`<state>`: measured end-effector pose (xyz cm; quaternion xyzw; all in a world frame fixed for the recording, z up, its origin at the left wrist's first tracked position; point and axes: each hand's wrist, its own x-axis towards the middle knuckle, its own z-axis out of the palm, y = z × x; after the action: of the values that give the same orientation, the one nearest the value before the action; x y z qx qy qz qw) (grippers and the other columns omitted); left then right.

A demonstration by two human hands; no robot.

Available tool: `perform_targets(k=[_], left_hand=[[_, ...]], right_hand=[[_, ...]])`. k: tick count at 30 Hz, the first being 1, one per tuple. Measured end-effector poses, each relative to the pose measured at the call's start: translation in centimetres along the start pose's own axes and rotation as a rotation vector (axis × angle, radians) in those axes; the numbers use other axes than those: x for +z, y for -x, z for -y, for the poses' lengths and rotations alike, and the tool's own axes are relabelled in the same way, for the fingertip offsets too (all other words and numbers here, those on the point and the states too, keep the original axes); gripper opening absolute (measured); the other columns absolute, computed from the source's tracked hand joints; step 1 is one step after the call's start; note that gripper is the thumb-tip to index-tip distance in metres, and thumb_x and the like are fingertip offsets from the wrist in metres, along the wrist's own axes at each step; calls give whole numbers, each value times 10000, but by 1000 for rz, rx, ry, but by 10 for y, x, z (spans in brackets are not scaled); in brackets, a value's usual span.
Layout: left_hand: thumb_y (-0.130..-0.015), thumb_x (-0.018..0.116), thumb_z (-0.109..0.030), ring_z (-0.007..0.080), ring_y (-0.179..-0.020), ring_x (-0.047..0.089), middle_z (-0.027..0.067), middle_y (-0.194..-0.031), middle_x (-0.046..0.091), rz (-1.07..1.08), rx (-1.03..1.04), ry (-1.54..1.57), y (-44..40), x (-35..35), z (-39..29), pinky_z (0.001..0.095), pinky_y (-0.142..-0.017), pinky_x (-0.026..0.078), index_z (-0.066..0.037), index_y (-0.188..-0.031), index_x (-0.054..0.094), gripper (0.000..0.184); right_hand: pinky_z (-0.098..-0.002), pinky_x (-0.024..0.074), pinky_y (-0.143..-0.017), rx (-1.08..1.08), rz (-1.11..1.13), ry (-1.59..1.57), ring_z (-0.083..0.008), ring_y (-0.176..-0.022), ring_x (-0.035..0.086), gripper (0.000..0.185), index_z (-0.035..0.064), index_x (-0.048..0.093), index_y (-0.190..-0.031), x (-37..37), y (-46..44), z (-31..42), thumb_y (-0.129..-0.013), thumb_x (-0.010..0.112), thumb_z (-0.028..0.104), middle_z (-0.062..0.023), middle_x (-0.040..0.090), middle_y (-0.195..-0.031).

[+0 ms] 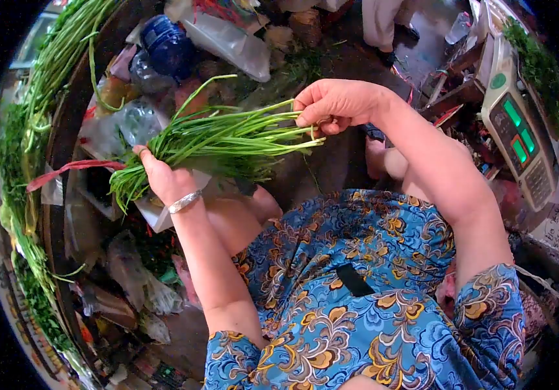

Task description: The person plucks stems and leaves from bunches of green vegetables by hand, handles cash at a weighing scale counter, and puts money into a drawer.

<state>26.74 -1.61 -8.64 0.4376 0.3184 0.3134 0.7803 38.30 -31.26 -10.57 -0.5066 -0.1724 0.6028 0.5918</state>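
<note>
A bunch of long green herb stems (227, 140) lies across the space between my two hands, above my lap. My left hand (159, 175), with a silver bracelet at its wrist, is wrapped round the leafy end on the left. A red strip (75, 170) sticks out to the left from beside that hand. My right hand (341, 107) pinches stem ends at the right side of the bunch, its fingertips closed together. One curved stem (195, 97) rises above the others.
On the right stands a scale (520, 136) with green lit digits. More greens (65, 58) lie along the left ledge. A blue jug (166, 45), plastic bags (231, 45) and scraps crowd the floor ahead. Another person's leg (378, 26) shows at the top.
</note>
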Motion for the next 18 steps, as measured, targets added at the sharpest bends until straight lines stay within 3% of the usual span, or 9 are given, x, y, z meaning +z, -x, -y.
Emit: perform_targets(k=[5, 8, 9, 12, 15, 17, 18], left_hand=[[-972, 409, -426, 256, -935, 585, 91, -1088, 607, -25, 1, -12, 2, 0, -3, 390, -838, 493, -16, -1126, 547, 459], [-963, 423, -404, 272, -903, 622, 76, -1085, 637, -57, -47, 44, -8, -9, -6, 428, -803, 518, -43, -1124, 575, 424], [-963, 423, -404, 272, -903, 622, 76, -1085, 637, -57, -46, 44, -11, -11, -4, 428, -803, 518, -43, -1124, 575, 424], [-976, 398, -420, 256, -928, 595, 87, -1083, 621, -58, -32, 65, -11, -10, -5, 386, -847, 501, -18, -1108, 565, 455], [-978, 395, -413, 247, -930, 597, 83, -1070, 629, -74, -31, 65, -3, -2, -8, 378, -848, 500, -26, -1090, 579, 442], [-978, 400, -409, 242, -929, 601, 78, -1066, 634, -47, -66, 54, 1, 0, -9, 378, -847, 500, -34, -1077, 589, 432], [-978, 400, -409, 242, -929, 601, 78, -1066, 634, -48, -64, 51, -3, -3, -8, 378, -847, 500, -34, -1077, 589, 432]], right_hand=[[-184, 339, -358, -6, -117, 89, -41, -448, 495, 105, 62, 569, -820, -9, 16, 10, -843, 620, 151, -17, 613, -693], [-188, 366, -388, -158, -100, 27, -51, -440, 488, 121, 46, 586, -854, -18, 27, 9, -826, 647, 147, -32, 610, -699], [-142, 383, -398, -167, -128, -26, -28, -421, 510, 76, 76, 548, -828, -19, 32, 11, -864, 614, 92, -31, 614, -681], [-165, 356, -386, -249, -170, -57, -31, -427, 469, 88, 67, 574, -848, -25, 43, 20, -856, 635, 130, -13, 580, -671], [-158, 342, -371, -406, -93, -220, -24, -438, 476, 70, 72, 573, -883, -39, 50, 20, -868, 620, 122, -16, 585, -709], [-167, 390, -415, -450, -35, -230, -46, -494, 522, 121, 57, 580, -954, -40, 50, 23, -865, 609, 134, -33, 615, -765], [-167, 410, -443, -392, -204, -16, -50, -531, 554, 130, 59, 572, -982, -35, 49, 21, -875, 587, 130, -44, 631, -802]])
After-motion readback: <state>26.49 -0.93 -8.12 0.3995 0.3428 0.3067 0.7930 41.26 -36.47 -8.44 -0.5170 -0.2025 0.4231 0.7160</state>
